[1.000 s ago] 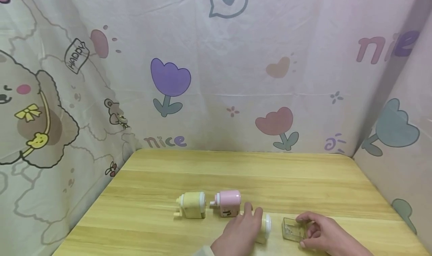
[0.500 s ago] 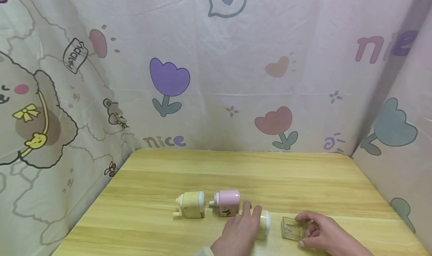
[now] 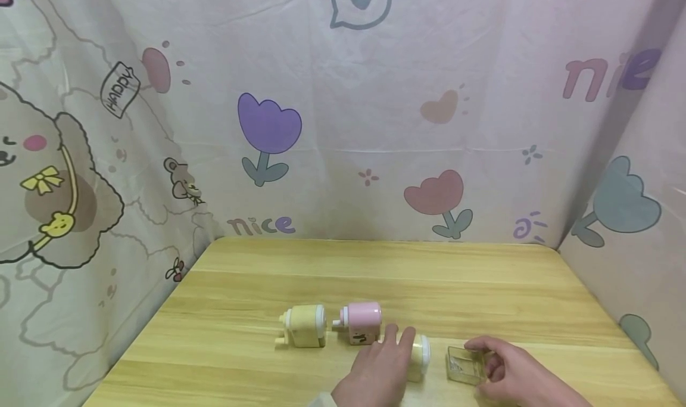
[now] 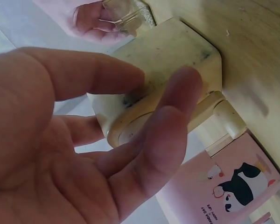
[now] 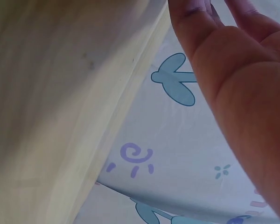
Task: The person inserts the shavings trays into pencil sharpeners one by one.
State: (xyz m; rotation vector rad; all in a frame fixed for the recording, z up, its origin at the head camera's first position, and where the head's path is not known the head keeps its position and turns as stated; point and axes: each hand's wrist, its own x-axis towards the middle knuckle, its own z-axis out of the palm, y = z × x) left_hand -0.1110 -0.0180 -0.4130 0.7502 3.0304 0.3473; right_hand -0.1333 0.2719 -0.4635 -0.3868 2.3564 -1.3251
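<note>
My left hand (image 3: 377, 368) grips a pale yellow hand-crank pencil sharpener (image 3: 420, 359), whose white-rimmed end faces right in the head view. In the left wrist view, the thumb lies against the body of this yellow sharpener (image 4: 177, 49) and the fingers curl near its crank end. Just to the right, a clear, box-shaped plastic drawer (image 3: 462, 365) sits on the table, apart from the sharpener. My right hand (image 3: 511, 368) pinches the right end of that drawer between thumb and fingers. The right wrist view shows the hand (image 5: 242, 84) but not the drawer.
A pink pencil sharpener (image 3: 364, 316) with a panda print stands just behind my left hand. Left of it stands another yellow sharpener (image 3: 307, 326), its crank pointing left. The wood-grain table (image 3: 375, 264) ends at a printed curtain (image 3: 343, 97).
My right hand has shifted its fingers slightly on the clear drawer. My left hand keeps its hold on the yellow sharpener, almost unmoved.
</note>
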